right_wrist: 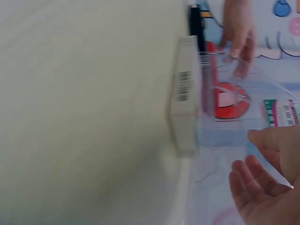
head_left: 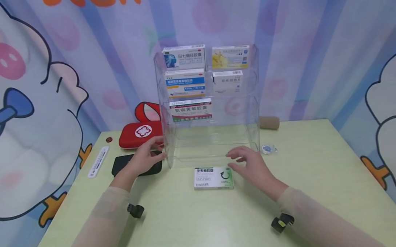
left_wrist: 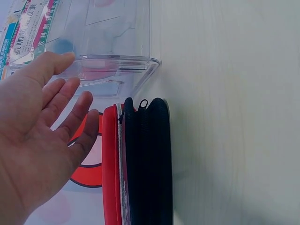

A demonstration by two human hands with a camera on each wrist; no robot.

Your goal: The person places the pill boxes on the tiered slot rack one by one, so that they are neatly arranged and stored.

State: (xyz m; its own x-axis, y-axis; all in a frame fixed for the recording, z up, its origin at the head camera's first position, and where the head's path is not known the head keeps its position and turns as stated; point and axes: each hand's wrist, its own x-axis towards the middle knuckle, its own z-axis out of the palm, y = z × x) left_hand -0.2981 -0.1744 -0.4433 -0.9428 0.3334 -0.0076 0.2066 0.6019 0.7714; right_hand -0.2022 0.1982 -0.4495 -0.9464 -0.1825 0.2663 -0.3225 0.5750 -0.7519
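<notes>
A clear acrylic display rack (head_left: 214,134) stands on the table, with several medicine boxes on its upper tiers and its lowest tier bare. My left hand (head_left: 146,158) is at the rack's lower left side, fingers spread and relaxed; in the left wrist view the thumb (left_wrist: 63,61) overlaps the rack's edge. Flat in front of the rack lies a white and green medicine box (head_left: 213,178). Beyond this box's right end, at the rack's front right, hovers my right hand (head_left: 250,165). Its fingers (right_wrist: 260,178) are loosely bent with nothing between them.
Left of the rack lie a red first-aid case (head_left: 140,134), a black zip pouch (head_left: 119,164), a white strip (head_left: 98,162) and a small dark red disc (head_left: 109,139). On the right are a brown roll (head_left: 269,122) and a small wrapped item (head_left: 267,149). A printed curtain hangs behind.
</notes>
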